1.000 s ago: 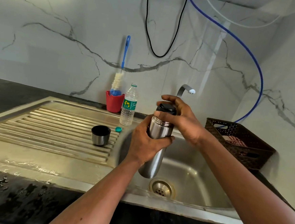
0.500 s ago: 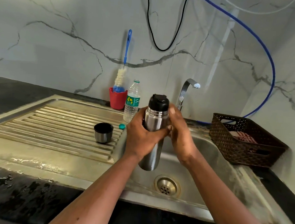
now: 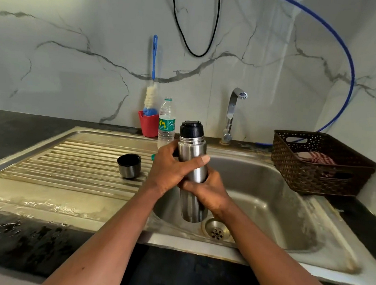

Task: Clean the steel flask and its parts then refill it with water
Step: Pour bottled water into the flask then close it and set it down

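Steel flask [image 3: 192, 152] stands nearly upright in both your hands above the basin, its black stopper [image 3: 191, 128] seated on top and its base hanging just at 11 o'clock of the drain [image 3: 216, 231]. Take the flask as the centre of the dial.

The sink [image 3: 267, 205] spreads beneath it from 3 to 6 o'clock, with the ribbed drainboard [image 3: 79, 163] running out at 9 o'clock. A brown woven basket [image 3: 310, 174] sits on the counter at 3 o'clock, with a checked cloth [image 3: 316, 157] inside.

Your left hand [image 3: 169, 170] is wrapped round the upper body, thumb laid across the front. Your right hand [image 3: 210, 193] clasps the middle just below it, fingers curled round the steel and touching the left hand.

The tap [image 3: 232, 114] rises at 1 o'clock. A plastic water bottle [image 3: 166, 120], uncapped, stands at 11 o'clock, just beside a red holder [image 3: 148, 125] with a blue-handled bottle brush [image 3: 151, 90] upright in it.

The flask's steel cup [image 3: 129, 165] sits mouth up on the drainboard at 9 o'clock, apart from your hands. A small green cap [image 3: 152, 157] shows partly behind your left hand.
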